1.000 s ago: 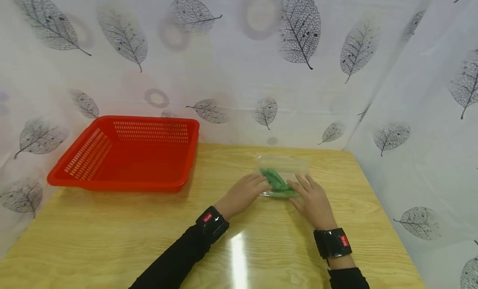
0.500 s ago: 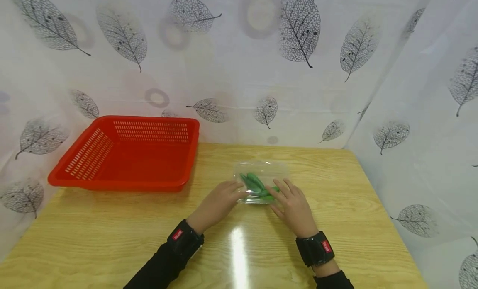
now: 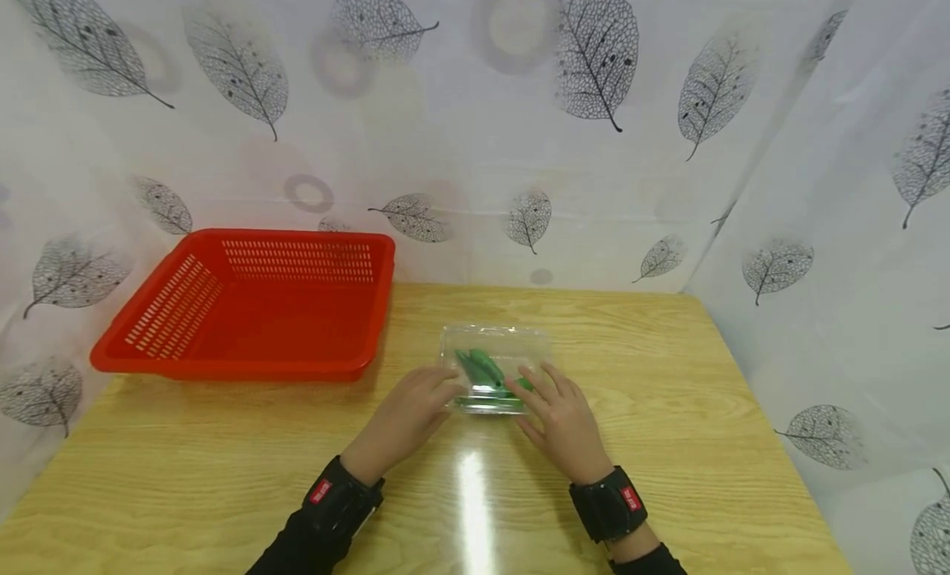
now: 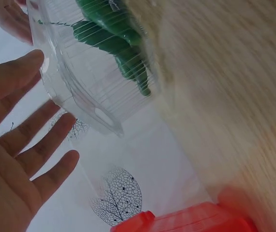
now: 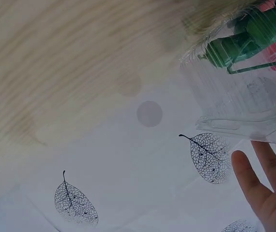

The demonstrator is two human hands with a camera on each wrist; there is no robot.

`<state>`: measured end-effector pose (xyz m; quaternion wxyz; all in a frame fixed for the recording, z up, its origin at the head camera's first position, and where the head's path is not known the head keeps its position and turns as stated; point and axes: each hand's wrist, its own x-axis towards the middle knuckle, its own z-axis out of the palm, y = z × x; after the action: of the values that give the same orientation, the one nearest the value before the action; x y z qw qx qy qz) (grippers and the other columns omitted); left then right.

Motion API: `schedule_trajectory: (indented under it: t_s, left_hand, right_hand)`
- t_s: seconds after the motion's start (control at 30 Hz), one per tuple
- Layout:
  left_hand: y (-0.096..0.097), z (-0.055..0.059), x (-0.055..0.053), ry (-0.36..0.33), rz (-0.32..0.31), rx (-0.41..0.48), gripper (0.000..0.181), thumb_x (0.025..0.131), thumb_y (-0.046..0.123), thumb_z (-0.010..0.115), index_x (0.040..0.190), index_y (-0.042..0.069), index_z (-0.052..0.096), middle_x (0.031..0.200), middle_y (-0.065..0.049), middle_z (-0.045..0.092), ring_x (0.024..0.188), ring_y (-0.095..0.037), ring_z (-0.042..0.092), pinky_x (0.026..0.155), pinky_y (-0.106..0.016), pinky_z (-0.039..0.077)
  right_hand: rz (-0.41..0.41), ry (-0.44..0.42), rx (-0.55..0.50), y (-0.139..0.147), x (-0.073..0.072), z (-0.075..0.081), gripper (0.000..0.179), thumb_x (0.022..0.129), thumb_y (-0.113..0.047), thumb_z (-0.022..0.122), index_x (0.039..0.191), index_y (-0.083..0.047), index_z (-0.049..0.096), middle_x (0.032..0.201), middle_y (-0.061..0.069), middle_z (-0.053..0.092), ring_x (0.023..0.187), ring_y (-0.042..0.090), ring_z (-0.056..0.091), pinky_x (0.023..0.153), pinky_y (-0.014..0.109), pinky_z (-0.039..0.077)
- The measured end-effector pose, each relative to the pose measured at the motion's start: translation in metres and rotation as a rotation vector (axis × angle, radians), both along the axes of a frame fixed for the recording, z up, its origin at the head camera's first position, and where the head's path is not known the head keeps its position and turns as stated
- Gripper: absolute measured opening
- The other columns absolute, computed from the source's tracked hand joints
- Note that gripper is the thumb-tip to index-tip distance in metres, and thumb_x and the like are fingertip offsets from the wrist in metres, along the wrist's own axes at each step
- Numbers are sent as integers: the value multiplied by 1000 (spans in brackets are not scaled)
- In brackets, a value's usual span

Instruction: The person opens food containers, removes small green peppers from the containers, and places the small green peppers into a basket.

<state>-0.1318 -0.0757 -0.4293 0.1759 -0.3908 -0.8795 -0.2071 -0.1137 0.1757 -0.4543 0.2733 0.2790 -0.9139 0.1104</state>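
Observation:
A clear plastic box (image 3: pixel 512 337) with several green peppers (image 3: pixel 484 365) inside lies on the table between the two hands. My left hand (image 3: pixel 408 414) is at the box's left side, and in the left wrist view its thumb and fingertips meet the rim (image 4: pixel 63 79) with the fingers fairly straight. From the right, my right hand (image 3: pixel 564 426) reaches over the box, fingers spread and extended across its top near the front corner. In the right wrist view those fingers (image 5: pixel 249 176) come up at the box's edge, partly cut off by the frame.
A red plastic basket (image 3: pixel 297 327) with slotted walls stands at the back left of the wooden table (image 3: pixel 638 336). Behind and to the right hangs a white curtain (image 3: pixel 460 129) printed with leaves. Both wrists wear black bands (image 3: pixel 609 502).
Both hands and the plastic box have moved left across the table and slightly toward the front edge, closer to the basket. The basket has stayed where it was.

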Motion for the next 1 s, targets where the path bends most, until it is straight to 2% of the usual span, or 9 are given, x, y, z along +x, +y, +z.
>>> schedule_trajectory:
  t_s: [0.17,0.33,0.4,0.5,0.63,0.73,1.0]
  left_hand:
    - [-4,-3,2,4,118,-26,55,69,11,81,119,10,59,119,-9,62,112,-25,58,99,-40,45]
    - [-7,-5,5,-7,234,-52,60,71,19,81,123,6,55,117,-10,62,110,-26,58,97,-40,45]
    - [-7,-6,6,-18,270,-56,63,71,21,81,125,4,54,115,-11,63,108,-26,59,96,-41,46]
    - [-7,-9,8,-42,317,-61,64,72,25,80,126,3,53,113,-12,63,105,-27,61,93,-42,48]
    - [-5,-13,9,-103,361,-70,62,76,30,77,125,1,54,114,-14,62,103,-30,61,91,-43,49]
    - [-3,-15,9,-154,380,-83,56,80,32,73,122,0,56,114,-15,62,104,-30,60,93,-44,48]
    - [-2,-18,11,-237,401,-77,50,83,32,69,117,-1,56,112,-14,61,104,-29,59,94,-43,46]
  right_hand:
    - [53,16,-14,-14,-4,8,58,62,-28,86,115,-17,67,125,9,61,118,34,54,90,52,47]
    - [121,42,38,-42,-11,20,50,64,-32,85,110,-21,69,126,6,62,119,31,55,91,49,48]
    - [144,32,62,-52,-15,20,49,67,-33,83,112,-21,68,127,5,61,119,29,55,92,47,47]
    - [164,-35,80,-62,-19,21,48,73,-32,79,117,-20,65,129,8,60,121,29,54,95,48,46]
    - [157,-122,98,-67,-22,19,50,78,-34,74,124,-17,61,133,10,57,124,29,52,98,47,44]
    - [146,-145,107,-69,-24,18,51,80,-35,72,125,-16,60,134,9,56,125,28,52,98,46,45]
    - [169,-113,96,-72,-28,19,50,80,-40,71,122,-14,62,128,7,61,121,26,55,94,43,48]
